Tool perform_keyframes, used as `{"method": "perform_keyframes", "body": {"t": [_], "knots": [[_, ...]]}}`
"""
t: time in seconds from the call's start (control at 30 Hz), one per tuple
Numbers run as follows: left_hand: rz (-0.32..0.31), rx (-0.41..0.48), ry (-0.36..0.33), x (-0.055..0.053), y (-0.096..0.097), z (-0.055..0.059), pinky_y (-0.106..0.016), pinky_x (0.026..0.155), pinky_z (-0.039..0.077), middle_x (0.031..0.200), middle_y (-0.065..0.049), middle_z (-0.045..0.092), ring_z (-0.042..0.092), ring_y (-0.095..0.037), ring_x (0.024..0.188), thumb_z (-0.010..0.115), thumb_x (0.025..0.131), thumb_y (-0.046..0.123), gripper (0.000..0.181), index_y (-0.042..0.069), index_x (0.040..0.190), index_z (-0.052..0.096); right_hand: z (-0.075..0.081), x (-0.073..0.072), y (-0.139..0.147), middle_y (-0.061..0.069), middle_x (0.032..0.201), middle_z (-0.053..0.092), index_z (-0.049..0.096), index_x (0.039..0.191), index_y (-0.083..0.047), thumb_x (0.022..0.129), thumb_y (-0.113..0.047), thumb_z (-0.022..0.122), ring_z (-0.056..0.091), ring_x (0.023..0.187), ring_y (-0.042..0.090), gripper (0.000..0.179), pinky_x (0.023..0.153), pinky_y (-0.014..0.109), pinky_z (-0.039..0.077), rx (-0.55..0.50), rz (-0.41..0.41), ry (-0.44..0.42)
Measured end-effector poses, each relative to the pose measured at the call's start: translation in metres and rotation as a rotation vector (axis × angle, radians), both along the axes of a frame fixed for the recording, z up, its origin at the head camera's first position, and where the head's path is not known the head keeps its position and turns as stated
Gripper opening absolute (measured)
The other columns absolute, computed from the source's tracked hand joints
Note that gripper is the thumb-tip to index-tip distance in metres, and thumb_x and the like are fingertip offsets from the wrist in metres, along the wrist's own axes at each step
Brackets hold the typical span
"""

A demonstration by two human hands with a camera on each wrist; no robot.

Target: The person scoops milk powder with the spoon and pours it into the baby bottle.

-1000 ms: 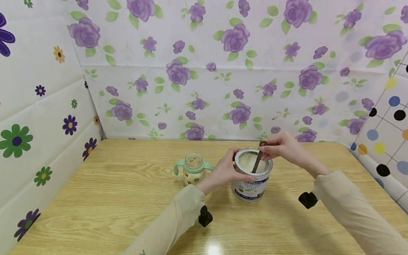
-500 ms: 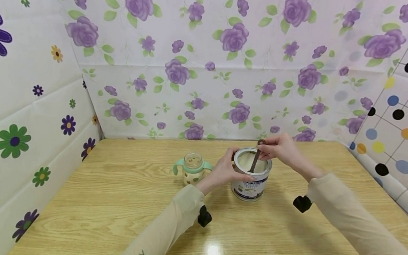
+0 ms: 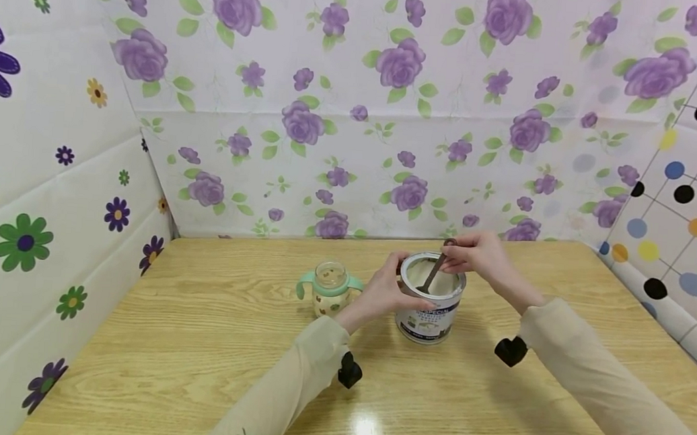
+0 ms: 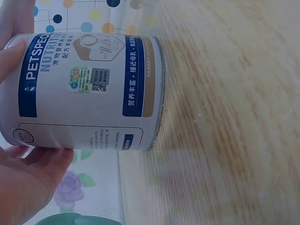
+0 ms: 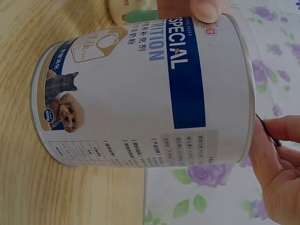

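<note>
A white milk powder can [image 3: 426,325] with a blue band stands upright and lidless on the table, pale powder [image 3: 420,271] inside. My left hand [image 3: 382,291] grips it round the upper left side, thumb across the front; the left wrist view shows that hand [image 4: 30,180] on the can [image 4: 93,93]. My right hand [image 3: 482,257] pinches the top of a dark brown scoop [image 3: 436,269], which slants down to the left into the can. In the right wrist view the right hand [image 5: 283,173] is beyond the can's rim, and the scoop's lower end is hidden.
A clear baby bottle [image 3: 329,290] with mint-green handles stands just left of the can, partly behind my left forearm. The wooden table [image 3: 213,329] meets a flowered cloth wall [image 3: 353,150] at the back, with patterned cloths left and right.
The scoop's lower end has swung left inside the can, so its handle leans more. My right wrist has shifted slightly left. The left hand, can and bottle stay put.
</note>
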State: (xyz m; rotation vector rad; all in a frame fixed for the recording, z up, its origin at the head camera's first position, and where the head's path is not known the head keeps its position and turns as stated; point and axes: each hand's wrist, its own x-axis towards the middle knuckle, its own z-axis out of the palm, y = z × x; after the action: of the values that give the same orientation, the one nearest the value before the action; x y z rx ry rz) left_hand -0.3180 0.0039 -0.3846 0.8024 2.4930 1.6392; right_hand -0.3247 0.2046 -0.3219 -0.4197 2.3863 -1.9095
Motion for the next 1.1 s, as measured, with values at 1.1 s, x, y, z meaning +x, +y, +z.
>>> {"method": "perform_keyframes", "body": {"t": [1.1], "knots": [[-0.013, 0.015, -0.012, 0.000, 0.000, 0.001, -0.034, 0.087, 0.040, 0.123, -0.001, 0.044, 0.043, -0.022, 0.115, 0.084, 0.064, 0.026, 0.087, 0.014, 0.132, 0.032, -0.009, -0.002, 0.036, 0.018, 0.078, 0.064, 0.064, 0.093, 0.008, 0.087, 0.005, 0.056, 0.065, 0.073, 0.025, 0.011, 0.074, 0.034, 0.047, -0.448, -0.087, -0.147]]}}
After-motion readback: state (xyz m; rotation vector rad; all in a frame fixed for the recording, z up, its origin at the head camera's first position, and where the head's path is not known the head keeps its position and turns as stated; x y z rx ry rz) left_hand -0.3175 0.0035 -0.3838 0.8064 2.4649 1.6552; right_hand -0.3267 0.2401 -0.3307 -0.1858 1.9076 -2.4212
